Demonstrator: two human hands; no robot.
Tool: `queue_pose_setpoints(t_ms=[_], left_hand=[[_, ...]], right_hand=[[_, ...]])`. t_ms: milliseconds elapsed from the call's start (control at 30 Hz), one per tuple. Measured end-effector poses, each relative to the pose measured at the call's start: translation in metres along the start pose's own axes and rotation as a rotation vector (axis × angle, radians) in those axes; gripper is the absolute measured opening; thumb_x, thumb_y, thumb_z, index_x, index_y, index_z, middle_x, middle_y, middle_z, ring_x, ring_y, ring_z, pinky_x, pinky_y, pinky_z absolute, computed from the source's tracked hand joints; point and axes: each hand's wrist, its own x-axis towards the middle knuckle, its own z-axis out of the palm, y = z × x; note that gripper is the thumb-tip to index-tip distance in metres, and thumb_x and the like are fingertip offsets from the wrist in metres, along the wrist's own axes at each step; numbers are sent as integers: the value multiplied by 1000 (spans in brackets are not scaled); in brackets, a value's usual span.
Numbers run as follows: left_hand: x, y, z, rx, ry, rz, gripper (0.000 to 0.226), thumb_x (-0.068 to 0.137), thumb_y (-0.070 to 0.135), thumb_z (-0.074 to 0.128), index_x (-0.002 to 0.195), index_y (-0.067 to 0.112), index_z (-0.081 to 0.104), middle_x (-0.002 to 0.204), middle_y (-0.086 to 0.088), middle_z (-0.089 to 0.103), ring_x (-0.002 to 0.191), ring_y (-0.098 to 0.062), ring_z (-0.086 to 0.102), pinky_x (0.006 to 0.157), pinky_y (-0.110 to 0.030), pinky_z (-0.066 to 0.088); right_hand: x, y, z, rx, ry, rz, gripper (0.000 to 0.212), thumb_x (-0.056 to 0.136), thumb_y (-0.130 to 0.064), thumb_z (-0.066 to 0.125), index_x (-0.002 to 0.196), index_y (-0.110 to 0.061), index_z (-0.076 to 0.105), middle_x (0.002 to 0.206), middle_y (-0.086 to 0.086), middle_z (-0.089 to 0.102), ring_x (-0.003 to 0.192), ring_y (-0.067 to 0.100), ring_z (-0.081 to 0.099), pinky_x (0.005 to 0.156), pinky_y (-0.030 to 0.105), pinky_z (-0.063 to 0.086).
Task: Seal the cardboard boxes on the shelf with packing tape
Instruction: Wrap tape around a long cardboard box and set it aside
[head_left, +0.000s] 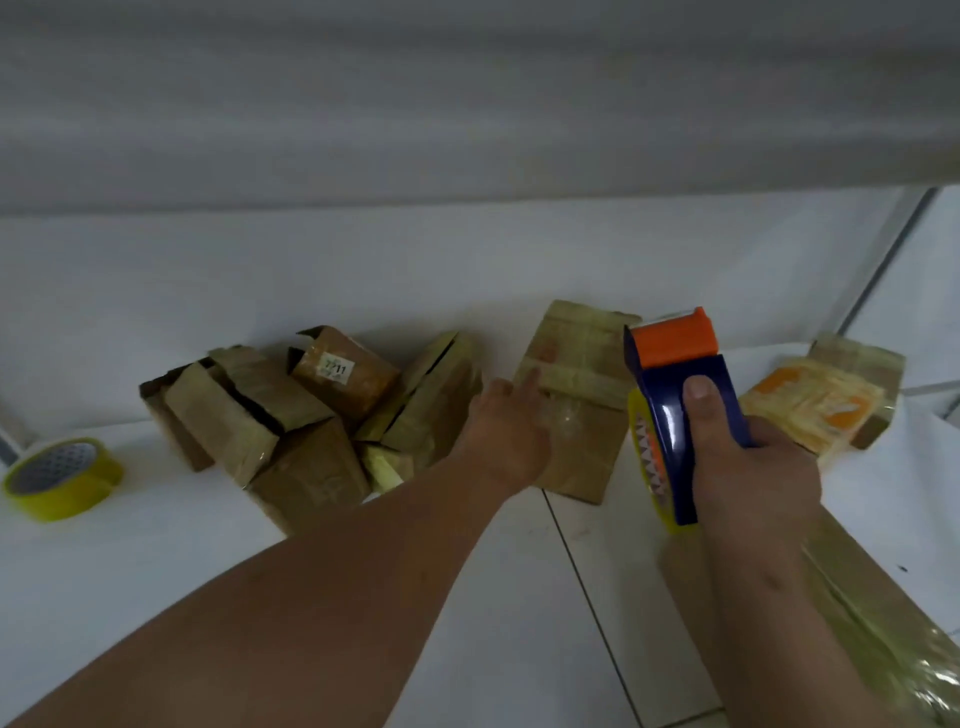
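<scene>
The whole view is soft with blur, and the heap of small cardboard boxes (291, 415) at 9 o'clock overlaps too much to count. The left hand (506, 431) lies flat, fingers straight, on a flat taped box (582, 364) at centre. The right hand (748, 467) grips a glossy blue-and-orange tape dispenser (680, 395). One yellow tape roll (62, 483) sits far left on the white shelf (467, 270).

On the white shelf (156, 571), the left hand (506, 431) rests flat on a taped brown cardboard box (576, 400) near the back edge, while the right hand (748, 467) grips a blue-and-orange tape dispenser (675, 395) just beside it. A heap of brown cardboard boxes (291, 415) lies left, a yellow tape roll (62, 483) near the left edge.
</scene>
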Motion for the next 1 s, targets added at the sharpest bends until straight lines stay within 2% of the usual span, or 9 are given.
queue_pose_setpoints(t_ms=[100, 167, 233, 300, 367, 500, 700, 833, 1000], left_hand=[[1, -35, -3, 76, 122, -178, 69, 89, 46, 52, 149, 28, 22, 152, -8, 27, 139, -36, 23, 109, -47, 30], [-1, -70, -4, 121, 89, -334, 68, 89, 46, 53, 147, 28, 22, 151, -10, 24, 138, -36, 20, 111, -47, 28], [-4, -102, -1, 156, 17, -393, 74, 89, 49, 51, 150, 29, 13, 154, -11, 16, 143, -37, 12, 117, -49, 21], [-7, -115, 3, 196, -38, -372, 84, 87, 55, 51, 152, 30, 4, 158, -9, 7, 145, -39, 9, 117, -51, 20], [-11, -111, 5, 170, -49, -393, 82, 88, 53, 54, 152, 33, 6, 159, -5, 1, 141, -40, 16, 111, -52, 28], [-16, -101, 3, 199, 7, -362, 65, 90, 37, 59, 144, 29, 24, 149, -5, 15, 126, -39, 31, 97, -48, 42], [-46, -97, -1, 111, 24, -206, 64, 86, 44, 59, 142, 35, 31, 147, -3, 24, 128, -38, 29, 101, -47, 43], [-95, -97, -9, 44, 82, -122, 79, 81, 47, 64, 146, 37, 20, 150, 2, 25, 133, -32, 29, 106, -47, 40], [-182, -137, -27, 1, 49, -64, 91, 73, 54, 69, 149, 34, 24, 147, 9, 25, 130, -19, 35, 106, -31, 39]], right_hand=[[-4, 3, 7, 3, -14, -47, 70, 83, -59, 60, 76, 10, 56, 68, 28, 59, 52, 29, 48, 50, 28, 34], [-12, 7, 12, 1, -37, -65, 66, 80, -63, 59, 68, 2, 57, 61, 22, 59, 51, 32, 53, 50, 29, 37], [-19, 12, 17, -9, -92, -68, 60, 78, -66, 58, 62, -8, 57, 54, 12, 60, 49, 30, 56, 48, 30, 40], [-26, 17, 24, -38, -152, -65, 57, 77, -67, 60, 60, -13, 57, 51, 6, 61, 48, 28, 59, 48, 34, 45], [-32, 21, 29, -86, -211, -46, 58, 76, -69, 59, 60, -14, 57, 50, 5, 60, 47, 25, 59, 49, 35, 46], [-48, 26, 37, -155, -314, -12, 60, 75, -70, 60, 61, -12, 55, 53, 6, 60, 49, 22, 58, 49, 31, 42], [-64, 27, 37, -151, -393, 16, 45, 76, -63, 65, 58, -23, 54, 51, -1, 59, 49, 15, 58, 51, 27, 40], [-77, 24, 28, -175, -440, 26, 54, 77, -65, 61, 59, -15, 52, 51, 1, 56, 46, 18, 52, 50, 27, 38], [-106, 14, 11, -218, -544, 13, 55, 79, -61, 62, 58, -12, 48, 50, 3, 53, 45, 17, 49, 50, 26, 35]])
